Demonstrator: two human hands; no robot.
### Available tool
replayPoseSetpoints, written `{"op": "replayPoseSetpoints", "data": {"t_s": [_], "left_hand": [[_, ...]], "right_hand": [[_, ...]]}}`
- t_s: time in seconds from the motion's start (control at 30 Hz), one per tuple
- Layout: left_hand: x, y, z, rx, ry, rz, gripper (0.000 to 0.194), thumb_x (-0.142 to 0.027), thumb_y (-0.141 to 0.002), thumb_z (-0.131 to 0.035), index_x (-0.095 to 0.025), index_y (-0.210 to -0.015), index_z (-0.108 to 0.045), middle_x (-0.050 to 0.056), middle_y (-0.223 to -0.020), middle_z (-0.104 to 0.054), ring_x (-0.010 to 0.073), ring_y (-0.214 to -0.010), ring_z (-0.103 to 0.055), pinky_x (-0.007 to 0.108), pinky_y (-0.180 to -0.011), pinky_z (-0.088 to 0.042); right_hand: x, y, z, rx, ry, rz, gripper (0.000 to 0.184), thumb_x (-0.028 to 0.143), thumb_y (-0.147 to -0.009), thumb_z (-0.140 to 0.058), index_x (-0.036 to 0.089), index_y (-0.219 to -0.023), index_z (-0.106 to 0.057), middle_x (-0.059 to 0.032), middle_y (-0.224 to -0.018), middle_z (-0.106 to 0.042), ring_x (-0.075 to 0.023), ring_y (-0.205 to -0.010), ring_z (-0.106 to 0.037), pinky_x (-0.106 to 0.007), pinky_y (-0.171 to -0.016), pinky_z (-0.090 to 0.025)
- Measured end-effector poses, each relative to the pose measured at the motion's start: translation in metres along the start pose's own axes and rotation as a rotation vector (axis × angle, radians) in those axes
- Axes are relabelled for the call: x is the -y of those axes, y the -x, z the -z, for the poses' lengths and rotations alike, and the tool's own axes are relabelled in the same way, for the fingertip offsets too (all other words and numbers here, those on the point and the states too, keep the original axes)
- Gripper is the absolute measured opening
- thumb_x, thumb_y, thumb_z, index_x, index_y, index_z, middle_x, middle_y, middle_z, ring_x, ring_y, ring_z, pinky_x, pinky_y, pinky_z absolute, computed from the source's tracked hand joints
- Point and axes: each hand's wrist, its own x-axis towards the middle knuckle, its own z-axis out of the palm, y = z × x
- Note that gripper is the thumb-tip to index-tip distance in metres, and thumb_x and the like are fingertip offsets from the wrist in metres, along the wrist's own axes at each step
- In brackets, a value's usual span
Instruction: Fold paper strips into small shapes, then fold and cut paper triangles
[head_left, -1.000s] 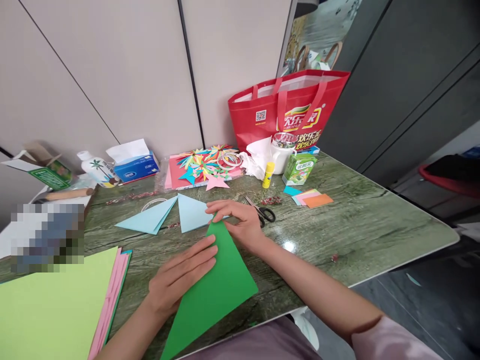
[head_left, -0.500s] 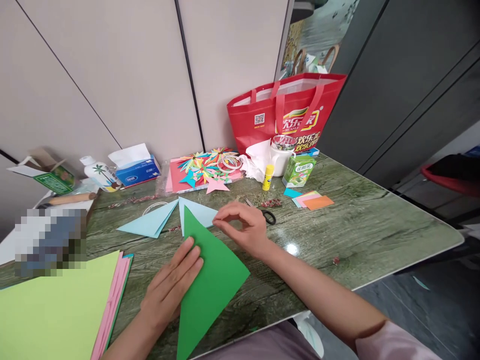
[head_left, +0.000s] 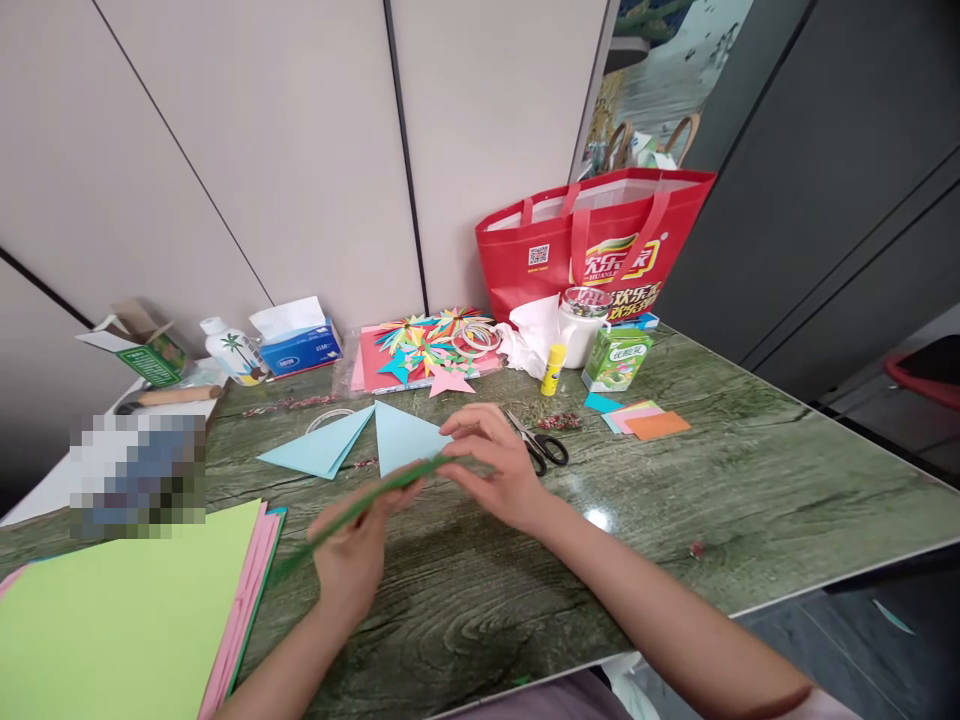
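A folded sheet of green paper (head_left: 367,507) is lifted off the table and seen nearly edge-on, blurred by motion. My left hand (head_left: 351,560) grips it around its middle, fingers partly hidden by the sheet. At its upper right end, the thumb and fingers of my right hand (head_left: 499,468) pinch the tip. Just behind lie two folded light blue paper pieces, one on the left (head_left: 319,448) and one on the right (head_left: 405,435), the latter partly covered by my right hand. Black-handled scissors (head_left: 546,447) rest beyond my right wrist.
Stacked coloured paper (head_left: 135,610) lies at the front left. Along the back stand a tissue box (head_left: 304,350), a bottle (head_left: 232,350), paper stars (head_left: 452,380), a glue stick (head_left: 553,370), a white mug (head_left: 581,342), a green carton (head_left: 619,360) and a red bag (head_left: 517,270). Small paper pieces (head_left: 660,426) lie right.
The green paper has gone from lying broad side up to being raised and turned edge-on. My left hand now grips it rather than pressing on top, and my right hand has met its tip.
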Motion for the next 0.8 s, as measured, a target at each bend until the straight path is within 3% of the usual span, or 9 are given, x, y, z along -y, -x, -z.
{"op": "replayPoseSetpoints", "data": {"t_s": [0.03,0.1,0.23,0.4,0.57,0.67,0.8], "left_hand": [[-0.001,-0.005,-0.003,-0.062,0.068,0.001,0.014,-0.035,-0.073,-0.063,-0.023,-0.067,-0.069,-0.002,-0.072,-0.071,0.0203,-0.078,-0.067,0.045,-0.084,-0.054],[-0.005,-0.014,-0.005,-0.185,0.356,0.140,0.021,-0.031,-0.057,-0.078,-0.017,-0.050,-0.064,-0.005,-0.053,-0.064,0.0131,-0.057,-0.063,0.040,-0.079,-0.057],[-0.008,-0.026,-0.002,-0.268,0.575,0.316,0.027,-0.023,-0.042,-0.085,-0.011,-0.043,-0.060,-0.005,-0.045,-0.059,0.0055,-0.047,-0.057,0.028,-0.070,-0.059],[-0.007,-0.031,0.003,-0.355,0.680,0.326,0.025,-0.012,-0.055,-0.078,-0.008,-0.040,-0.058,-0.003,-0.041,-0.057,0.0055,-0.044,-0.056,0.028,-0.064,-0.060],[-0.009,-0.037,0.005,-0.425,0.703,0.388,0.035,0.002,-0.077,-0.055,-0.007,-0.042,-0.059,0.000,-0.041,-0.058,0.0057,-0.043,-0.057,0.029,-0.061,-0.060],[-0.010,-0.040,0.006,-0.460,0.723,0.412,0.040,0.005,-0.080,-0.048,-0.007,-0.043,-0.058,-0.001,-0.041,-0.057,0.0052,-0.042,-0.057,0.030,-0.061,-0.060],[-0.011,-0.043,0.009,-0.469,0.738,0.422,0.042,0.005,-0.081,-0.046,-0.007,-0.043,-0.058,-0.001,-0.039,-0.055,0.0048,-0.041,-0.055,0.031,-0.062,-0.060]], "right_hand": [[-0.004,0.000,-0.001,0.008,-0.003,-0.050,0.004,0.020,-0.076,-0.063,0.020,-0.078,-0.065,-0.0071,-0.090,-0.064,-0.0191,-0.092,-0.055,-0.036,-0.081,-0.047],[-0.010,0.000,-0.005,0.057,-0.051,-0.197,0.007,0.024,-0.077,-0.062,0.019,-0.073,-0.064,-0.0049,-0.079,-0.066,-0.0169,-0.081,-0.058,-0.033,-0.077,-0.047],[-0.014,0.004,-0.010,0.180,-0.171,-0.494,0.016,0.030,-0.076,-0.061,0.016,-0.069,-0.063,-0.0021,-0.064,-0.064,-0.0115,-0.057,-0.056,-0.022,-0.053,-0.045],[-0.013,0.007,-0.012,0.208,-0.228,-0.570,0.018,0.030,-0.076,-0.059,0.015,-0.067,-0.061,-0.0007,-0.058,-0.060,-0.0105,-0.051,-0.053,-0.021,-0.050,-0.044],[-0.011,0.008,-0.012,0.338,-0.227,-0.529,0.021,0.029,-0.084,-0.049,0.017,-0.068,-0.055,0.0007,-0.058,-0.058,-0.0100,-0.051,-0.055,-0.021,-0.053,-0.045],[-0.006,-0.001,-0.001,0.382,-0.032,-0.490,0.022,0.027,-0.088,-0.044,0.017,-0.073,-0.056,-0.0013,-0.065,-0.062,-0.0116,-0.059,-0.059,-0.021,-0.058,-0.045],[0.003,-0.016,0.023,0.550,0.687,-0.583,0.014,0.019,-0.085,-0.048,0.015,-0.087,-0.061,-0.0099,-0.085,-0.066,-0.0212,-0.077,-0.062,-0.029,-0.067,-0.043]]}}
